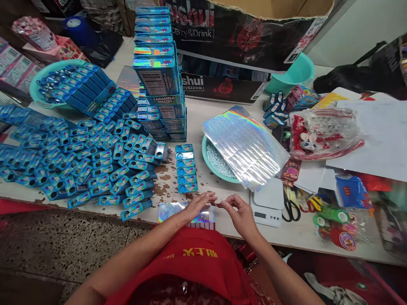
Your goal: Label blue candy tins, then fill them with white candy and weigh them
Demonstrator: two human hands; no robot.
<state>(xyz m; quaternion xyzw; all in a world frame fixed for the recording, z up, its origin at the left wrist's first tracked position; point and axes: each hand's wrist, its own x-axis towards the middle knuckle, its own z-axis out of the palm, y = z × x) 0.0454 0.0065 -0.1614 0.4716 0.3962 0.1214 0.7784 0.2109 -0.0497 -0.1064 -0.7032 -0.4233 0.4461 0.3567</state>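
My left hand (199,205) is stretched out over a shiny holographic sheet (173,210) at the table's front edge, its fingers straight. Just right of it, my right hand (239,212) has thumb and forefinger pinched together; whatever is between them is too small to make out. Beyond my left hand stands a short column of blue candy boxes (187,171). Larger holographic sticker sheets (246,148) lie across a turquoise bowl (208,163) that holds small white pellets (218,160). Beside my right hand is a white digital scale (266,214).
Many blue boxes (104,169) cover the table's left side, below a tall box stack (159,76) and a turquoise basin (41,101). Black cartons (222,38) stand at the back. Scissors (290,207), a plastic-wrapped packet (327,133) and green tape rolls (333,215) lie right.
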